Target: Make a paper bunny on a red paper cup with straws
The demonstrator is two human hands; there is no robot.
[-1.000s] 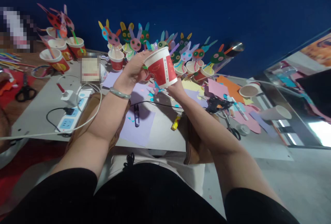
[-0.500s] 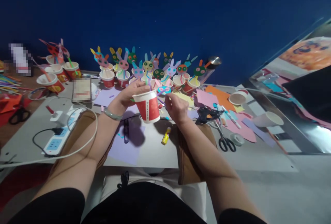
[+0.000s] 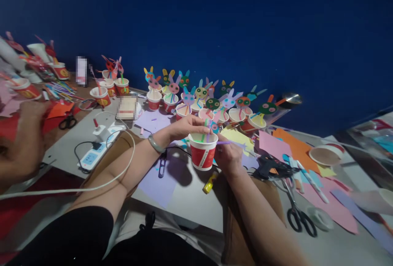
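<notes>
Held up over the table is a red-and-white paper cup (image 3: 203, 153). Green and purple strips (image 3: 208, 133) rise from its mouth, and a purple strip (image 3: 230, 143) sticks out to the right. With its fingers together, my left hand (image 3: 196, 126) pinches the strips above the rim. My right hand (image 3: 229, 157) is closed around the cup's right side; its fingertips are hidden behind the cup. A small blue-and-pink paper face (image 3: 215, 127) shows just behind the cup. Below lies a yellow glue stick (image 3: 210, 183).
Several cups with paper rabbit heads (image 3: 229, 101) stand behind. A glue gun (image 3: 273, 166), scissors (image 3: 299, 217) and coloured paper (image 3: 296, 151) lie right. At left are a power strip (image 3: 98, 151), its white cable, and another person's hand (image 3: 30, 126).
The view has swung left, bringing another person's arm into sight. My left hand has shifted to the strips above the cup, and my right hand has come in against the cup's side.
</notes>
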